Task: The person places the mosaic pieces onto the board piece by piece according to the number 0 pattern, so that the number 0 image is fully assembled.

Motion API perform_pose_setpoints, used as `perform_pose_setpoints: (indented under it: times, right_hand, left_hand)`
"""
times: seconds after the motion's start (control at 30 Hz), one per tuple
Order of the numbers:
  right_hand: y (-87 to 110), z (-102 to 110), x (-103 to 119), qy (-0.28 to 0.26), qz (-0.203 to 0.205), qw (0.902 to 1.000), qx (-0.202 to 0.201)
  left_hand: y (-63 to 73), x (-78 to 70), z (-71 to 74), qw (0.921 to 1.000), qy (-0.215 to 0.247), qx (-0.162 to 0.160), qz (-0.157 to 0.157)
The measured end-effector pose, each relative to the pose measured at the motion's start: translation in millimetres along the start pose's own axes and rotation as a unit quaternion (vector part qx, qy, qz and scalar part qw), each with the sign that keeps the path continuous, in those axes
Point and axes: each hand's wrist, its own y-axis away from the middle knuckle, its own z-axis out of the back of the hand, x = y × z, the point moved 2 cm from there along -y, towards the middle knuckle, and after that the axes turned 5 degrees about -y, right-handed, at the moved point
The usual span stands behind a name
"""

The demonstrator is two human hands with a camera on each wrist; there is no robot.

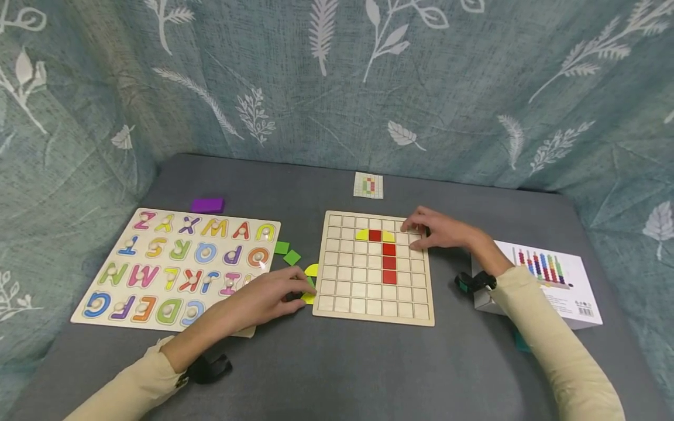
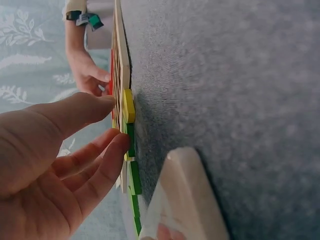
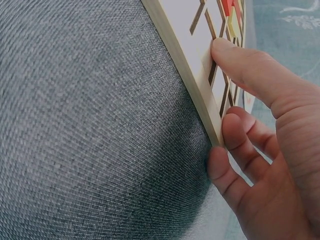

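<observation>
A wooden grid board point(image 1: 350, 289) lies on the table. In it a red square point(image 1: 375, 235) sits between two yellow curved pieces, and a column of red squares point(image 1: 389, 262) runs below. My left hand point(image 1: 271, 295) is at the board's left edge, over loose green and yellow tiles. In the left wrist view its thumb and fingers are apart, fingertips right at a green tile point(image 2: 131, 140) beside a yellow tile point(image 2: 129, 106). My right hand point(image 1: 439, 228) rests at the board's upper right edge, thumb over the grid point(image 3: 212, 55), fingers loosely bent by the rim.
An alphabet puzzle board point(image 1: 179, 229) lies to the left, partly under my left forearm. Behind it is a purple block point(image 1: 207, 205). A small pattern card point(image 1: 368, 185) lies beyond the grid board. On the right, a white box point(image 1: 571, 263) stands under my right forearm.
</observation>
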Motion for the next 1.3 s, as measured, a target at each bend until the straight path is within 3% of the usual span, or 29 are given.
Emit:
perform_pose_setpoints:
  times: [0.23, 0.73, 1.07, 1.17, 1.3]
  right_hand:
    - [-1.2, -0.6, -0.5, -0.005, 0.003, 1.0, 0.0]
    - [-0.8, -2.1, -2.8, -0.007, 0.007, 0.9999, 0.001]
    - [-0.2, 0.7, -1.1, -0.001, 0.009, 1.0, -0.003]
    - [0.3, 1.1, 0.0, -0.005, 0.005, 1.0, 0.001]
    - [0.3, 0.9, -0.1, -0.006, 0.009, 0.9999, 0.001]
  left_hand:
    - [-5.5, -1.1, 0.9, 0.9994, -0.02, -0.001, -0.03]
    - [-10.0, -1.8, 0.0, 0.9963, -0.068, 0.029, -0.045]
    - [-9.4, -11.0, 6.1, 0.9909, -0.102, 0.073, -0.049]
    - [-7.3, -14.3, 5.1, 0.9899, -0.113, 0.073, -0.047]
    - [-4.1, -18.7, 3.8, 0.9845, -0.153, 0.051, -0.069]
